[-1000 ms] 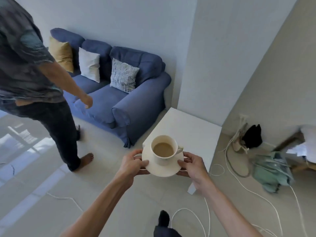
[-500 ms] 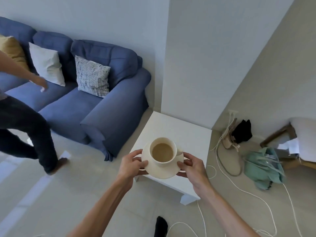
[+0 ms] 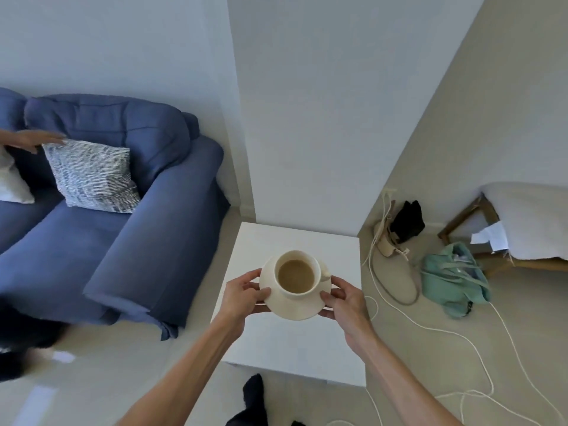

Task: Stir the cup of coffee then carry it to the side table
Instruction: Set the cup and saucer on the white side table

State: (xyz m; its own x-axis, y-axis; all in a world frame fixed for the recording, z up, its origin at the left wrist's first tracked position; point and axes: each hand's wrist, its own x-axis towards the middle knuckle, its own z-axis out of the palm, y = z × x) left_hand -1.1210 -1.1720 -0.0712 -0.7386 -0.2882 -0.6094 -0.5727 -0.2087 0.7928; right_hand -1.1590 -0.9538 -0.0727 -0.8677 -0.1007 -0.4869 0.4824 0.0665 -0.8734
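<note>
One blue sofa (image 3: 107, 241) fills the left, carrying one striped cushion (image 3: 92, 176) and a white cushion (image 3: 12, 182) cut off at the frame edge, where another person's hand (image 3: 33, 139) reaches in. At center, two hands hold one saucer above the white side surface (image 3: 295, 348): the left hand (image 3: 242, 296) clamps the saucer's (image 3: 292, 309) left rim, the right hand (image 3: 344, 302) its right rim. One cup of coffee (image 3: 296, 276) sits upright on the saucer, its handle partly hidden at right. To the right on the floor lie white cords (image 3: 445, 333), a teal bag (image 3: 451, 281) and a dark item too indistinct to name. A white-covered wooden seat (image 3: 528, 222) is cropped at far right.
</note>
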